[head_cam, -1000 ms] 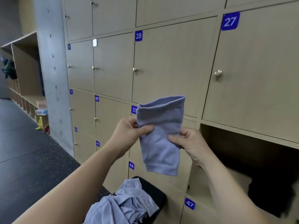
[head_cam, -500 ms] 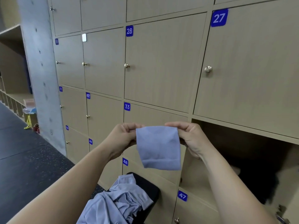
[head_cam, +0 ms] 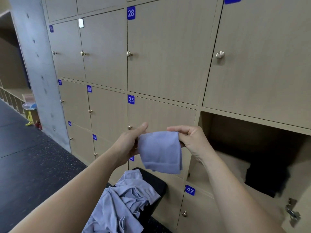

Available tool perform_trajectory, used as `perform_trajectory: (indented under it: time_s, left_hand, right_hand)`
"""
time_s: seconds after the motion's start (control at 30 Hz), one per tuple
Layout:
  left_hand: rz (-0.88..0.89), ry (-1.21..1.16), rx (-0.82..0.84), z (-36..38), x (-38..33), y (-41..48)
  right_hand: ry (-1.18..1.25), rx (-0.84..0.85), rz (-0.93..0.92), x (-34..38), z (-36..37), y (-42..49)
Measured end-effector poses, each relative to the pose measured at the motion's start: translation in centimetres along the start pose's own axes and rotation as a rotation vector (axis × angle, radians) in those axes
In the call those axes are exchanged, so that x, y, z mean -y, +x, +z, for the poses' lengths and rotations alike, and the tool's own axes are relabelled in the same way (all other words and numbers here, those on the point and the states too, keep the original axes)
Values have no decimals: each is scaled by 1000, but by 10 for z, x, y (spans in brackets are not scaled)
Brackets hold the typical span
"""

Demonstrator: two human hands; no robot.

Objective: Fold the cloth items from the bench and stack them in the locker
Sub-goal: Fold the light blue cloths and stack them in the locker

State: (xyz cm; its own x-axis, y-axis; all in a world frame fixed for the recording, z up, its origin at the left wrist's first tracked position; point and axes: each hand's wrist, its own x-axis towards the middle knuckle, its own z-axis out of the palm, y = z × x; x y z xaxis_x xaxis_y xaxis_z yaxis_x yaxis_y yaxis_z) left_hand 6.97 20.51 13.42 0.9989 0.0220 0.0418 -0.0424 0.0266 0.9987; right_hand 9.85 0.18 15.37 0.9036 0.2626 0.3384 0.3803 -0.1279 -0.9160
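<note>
Holding the folded blue cloth (head_cam: 159, 152) up, the left hand (head_cam: 129, 143) grips one side and the right hand (head_cam: 191, 140) pinches the other.

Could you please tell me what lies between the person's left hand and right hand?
In the head view, the folded cloth spans the gap: the right hand pinches its top corner, and the left hand touches its other edge.

- folded cloth (head_cam: 160, 152): pale blue-grey, doubled small, hanging in mid-air before the closed doors.
- loose cloths (head_cam: 124, 204): same colour, crumpled on the black bench (head_cam: 156, 184).
- open locker (head_cam: 227, 130): right, dim inside.
</note>
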Motion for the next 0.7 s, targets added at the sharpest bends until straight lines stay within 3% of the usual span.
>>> perform_trajectory:
  time_s: [0.1,0.3,0.43,0.57,0.7]
  left_hand:
    - [65,116,32,0,11,2]
    - [128,37,44,12,27,9]
    - [158,-49,8,21,43,12]
    - [200,-34,-121,29,61,12]
    - [128,128,24,24,81,15]
  right_hand:
    - [4,8,22,-6,2,-3]
    - [188,13,227,-24,-4,-16]
    - [115,132,321,-34,-4,-27]
    - [40,53,393,-53,-11,-30]
    - [5,31,425,-61,-18,-36]
